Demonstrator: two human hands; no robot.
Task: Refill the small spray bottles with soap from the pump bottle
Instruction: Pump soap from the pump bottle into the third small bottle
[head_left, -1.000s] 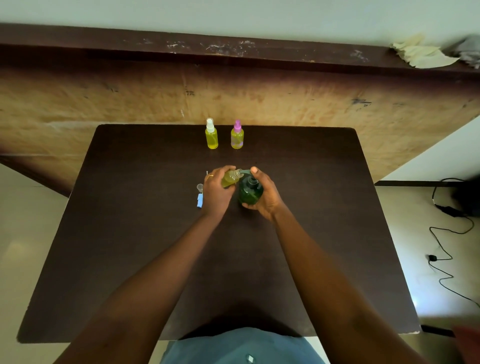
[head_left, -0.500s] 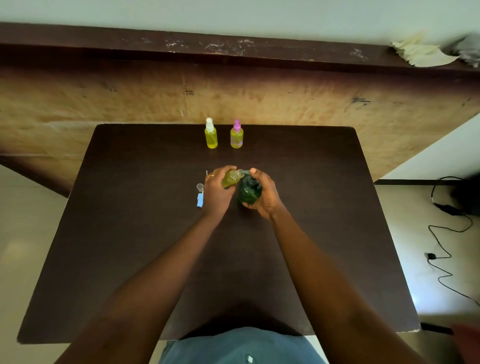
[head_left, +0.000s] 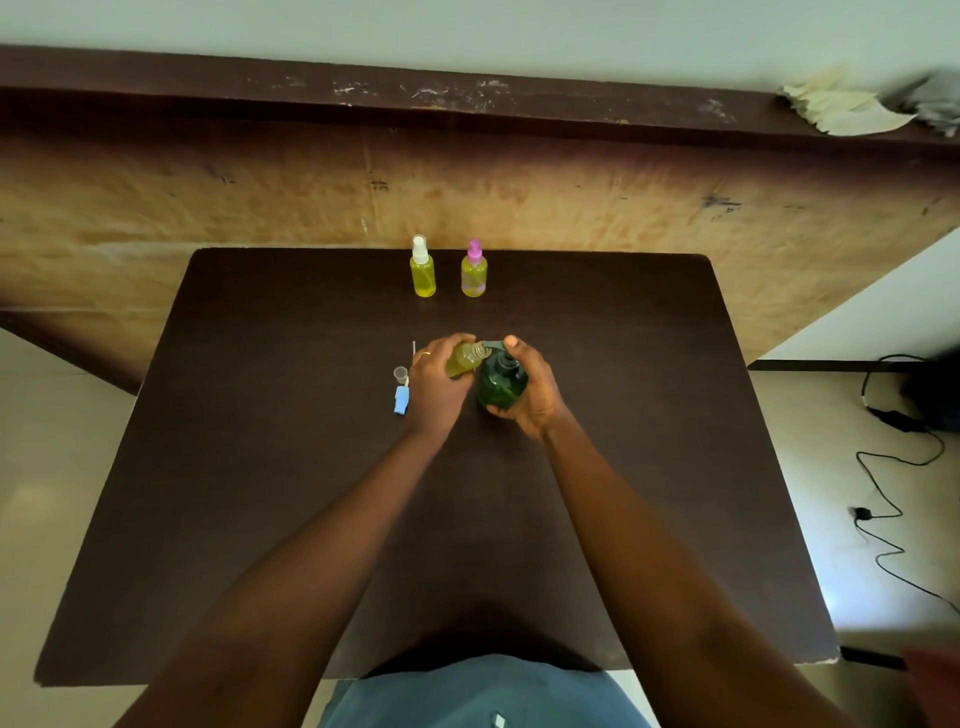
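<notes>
Left hand (head_left: 434, 387) grips spray bottle (head_left: 464, 360), right hand (head_left: 535, 395) pump bottle (head_left: 501, 384), near table (head_left: 260, 467) centre.

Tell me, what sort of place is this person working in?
Probably a plain room in a home or small workshop, not a lab: a dark wooden table standing by a worn plywood panel, loose cables on a pale floor, and crumpled paper on the ledge above.
</notes>
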